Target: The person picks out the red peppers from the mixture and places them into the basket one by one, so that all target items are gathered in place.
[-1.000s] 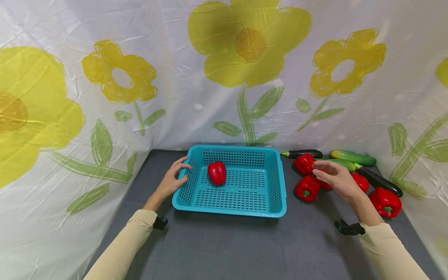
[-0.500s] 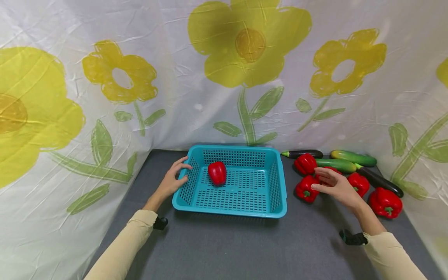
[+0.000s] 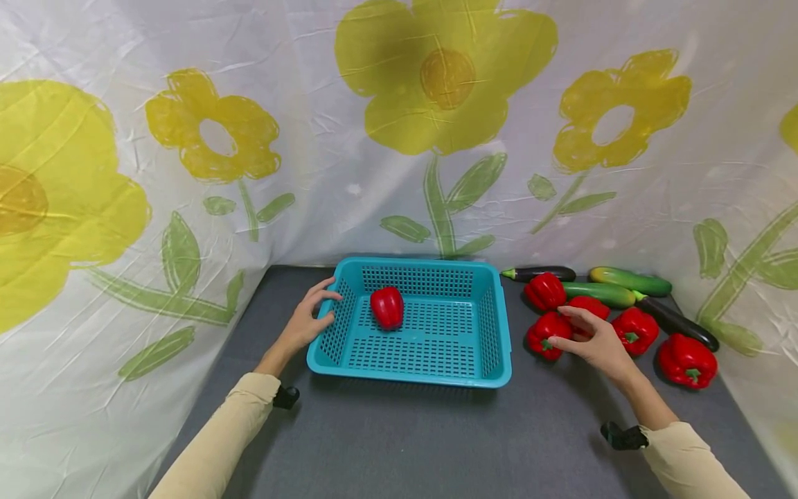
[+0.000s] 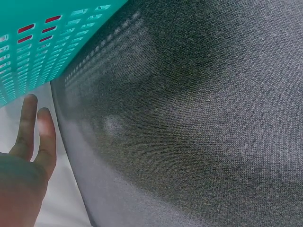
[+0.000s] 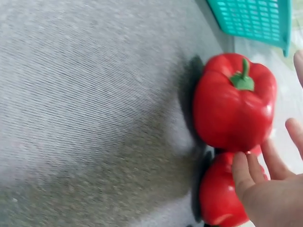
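A turquoise plastic basket [image 3: 405,379] stands on the dark cloth, with one red bell pepper [image 3: 387,308] lying in it. My left hand [image 3: 307,317] is at the basket's left rim, fingers and thumb spread apart over it; the left wrist view shows two straight fingers [image 4: 45,137] beside the perforated wall. On the right, my right hand [image 3: 598,343] hovers among the loose peppers with thumb and fingers parted. Its fingertips come up right at the nearest red bell pepper [image 5: 232,106], green stem showing. Below that one in the right wrist view lies another pepper [image 5: 221,196], partly behind the fingers.
Right of the basket are more red bell peppers, one at the back [image 3: 545,291] and one at the far right [image 3: 687,361]. Behind them lie zucchini [image 3: 631,281] and eggplants [image 3: 676,323]. A white sheet with yellow flowers [image 3: 445,80] hangs along the table's back.
My right hand has lowered and come toward the front, over the nearest loose pepper, leaving the peppers behind it more visible. The left hand and the basket have stayed put.
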`<control>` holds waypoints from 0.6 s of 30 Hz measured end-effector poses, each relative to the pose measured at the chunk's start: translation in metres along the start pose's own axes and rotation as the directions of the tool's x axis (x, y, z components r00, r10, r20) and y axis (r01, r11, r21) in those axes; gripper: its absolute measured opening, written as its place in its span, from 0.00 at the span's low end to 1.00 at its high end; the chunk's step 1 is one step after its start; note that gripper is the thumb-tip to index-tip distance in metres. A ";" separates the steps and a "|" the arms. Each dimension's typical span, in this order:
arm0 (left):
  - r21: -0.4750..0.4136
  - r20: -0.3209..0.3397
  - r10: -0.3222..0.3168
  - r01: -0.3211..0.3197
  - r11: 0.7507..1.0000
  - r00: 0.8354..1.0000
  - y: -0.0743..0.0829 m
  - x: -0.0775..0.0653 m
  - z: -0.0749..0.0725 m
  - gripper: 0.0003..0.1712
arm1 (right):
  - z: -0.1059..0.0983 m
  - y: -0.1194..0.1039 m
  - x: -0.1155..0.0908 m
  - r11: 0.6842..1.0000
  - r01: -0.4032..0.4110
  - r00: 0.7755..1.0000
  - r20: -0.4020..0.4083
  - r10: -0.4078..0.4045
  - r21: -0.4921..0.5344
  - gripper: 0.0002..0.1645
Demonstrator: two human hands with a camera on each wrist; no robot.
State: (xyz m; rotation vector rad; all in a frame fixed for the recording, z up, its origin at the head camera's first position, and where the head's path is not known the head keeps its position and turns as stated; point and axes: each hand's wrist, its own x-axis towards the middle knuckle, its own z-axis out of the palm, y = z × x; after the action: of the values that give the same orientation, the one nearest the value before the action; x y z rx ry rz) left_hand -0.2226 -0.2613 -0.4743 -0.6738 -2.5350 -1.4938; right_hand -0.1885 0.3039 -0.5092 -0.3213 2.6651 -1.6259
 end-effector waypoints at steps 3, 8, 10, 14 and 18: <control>0.000 -0.002 0.008 -0.008 1.000 1.000 -0.001 0.000 -0.001 0.17 | 0.006 -0.001 -0.002 1.000 -0.003 1.000 -0.029 0.003 -0.005 0.41; -0.002 -0.004 0.000 0.000 1.000 1.000 -0.001 0.000 -0.001 0.18 | 0.013 0.001 -0.003 0.999 -0.012 0.997 -0.073 0.008 -0.052 0.39; -0.002 -0.004 -0.011 0.011 1.000 1.000 -0.001 0.000 0.000 0.18 | 0.015 0.004 -0.003 0.997 -0.015 0.997 -0.082 0.009 -0.077 0.38; -0.005 -0.001 -0.029 0.029 1.000 1.000 -0.001 0.001 0.000 0.18 | 0.020 0.009 -0.002 0.995 -0.014 0.996 -0.092 0.005 -0.103 0.38; -0.005 0.001 -0.037 0.037 0.999 0.999 -0.002 0.000 0.000 0.18 | 0.024 0.012 0.000 0.995 0.004 0.994 -0.105 -0.014 -0.096 0.38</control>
State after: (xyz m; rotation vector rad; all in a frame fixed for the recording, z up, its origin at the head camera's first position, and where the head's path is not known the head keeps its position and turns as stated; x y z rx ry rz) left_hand -0.2237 -0.2617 -0.4759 -0.6309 -2.5588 -1.5129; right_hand -0.1876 0.2883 -0.5311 -0.2555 2.8300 -1.5634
